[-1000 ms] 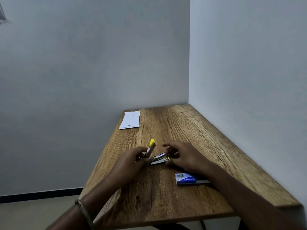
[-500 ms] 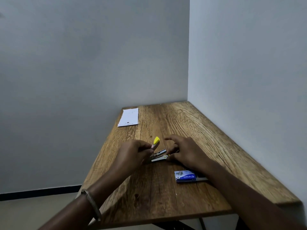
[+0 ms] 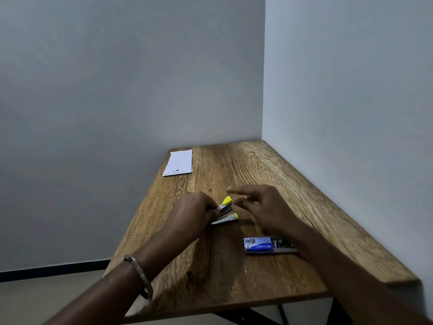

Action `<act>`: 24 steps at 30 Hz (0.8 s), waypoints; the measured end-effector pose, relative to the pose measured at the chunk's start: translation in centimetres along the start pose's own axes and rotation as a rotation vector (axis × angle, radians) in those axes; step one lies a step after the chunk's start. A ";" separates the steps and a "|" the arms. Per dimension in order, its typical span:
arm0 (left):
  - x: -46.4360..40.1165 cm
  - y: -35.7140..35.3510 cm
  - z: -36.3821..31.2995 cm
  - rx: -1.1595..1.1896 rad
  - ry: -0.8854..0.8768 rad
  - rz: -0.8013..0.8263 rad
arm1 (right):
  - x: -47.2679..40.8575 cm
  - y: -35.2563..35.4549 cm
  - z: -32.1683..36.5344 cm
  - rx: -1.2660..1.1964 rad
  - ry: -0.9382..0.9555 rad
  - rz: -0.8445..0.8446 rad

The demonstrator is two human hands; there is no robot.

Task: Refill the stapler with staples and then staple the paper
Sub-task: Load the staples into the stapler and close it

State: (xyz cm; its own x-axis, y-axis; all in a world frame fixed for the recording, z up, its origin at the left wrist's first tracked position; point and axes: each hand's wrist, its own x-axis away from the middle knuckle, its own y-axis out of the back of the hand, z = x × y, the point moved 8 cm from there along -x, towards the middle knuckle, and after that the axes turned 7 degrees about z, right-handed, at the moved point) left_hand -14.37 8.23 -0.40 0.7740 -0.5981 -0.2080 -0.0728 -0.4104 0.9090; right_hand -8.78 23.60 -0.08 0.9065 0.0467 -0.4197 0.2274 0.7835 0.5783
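A small stapler (image 3: 225, 211) with yellow tips lies mid-table, its top arm partly lowered over the base. My left hand (image 3: 194, 213) grips its rear end. My right hand (image 3: 264, 207) hovers just right of the stapler, lifted off it, fingers loosely spread and holding nothing I can see. A blue staple box (image 3: 259, 245) lies slid open to the right of the stapler, by my right forearm. The white paper (image 3: 178, 163) lies at the table's far left corner.
The wooden table (image 3: 234, 277) sits in a corner, with walls behind and to the right. Its left and near edges drop to the floor. A few loose staples (image 3: 248, 269) lie near the front edge.
The stapler's top arm has swung down from nearly upright toward the base. My right hand has let go of the stapler and lifted away to the right.
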 end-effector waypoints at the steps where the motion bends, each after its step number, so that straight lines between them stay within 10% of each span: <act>1: 0.0 0.1 -0.1 -0.012 -0.007 -0.008 | 0.0 -0.3 0.4 0.031 0.036 0.026; 24: 0.7 -1.6 -0.6 -0.054 -0.022 0.046 | 0.0 -0.5 0.3 0.008 0.001 -0.050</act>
State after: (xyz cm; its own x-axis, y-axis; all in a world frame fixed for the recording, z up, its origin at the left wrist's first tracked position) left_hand -13.35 8.86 -1.83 0.7566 -0.6306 -0.1729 -0.0737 -0.3449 0.9358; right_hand -8.83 23.04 -0.16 0.8937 0.0080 -0.4486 0.2754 0.7796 0.5625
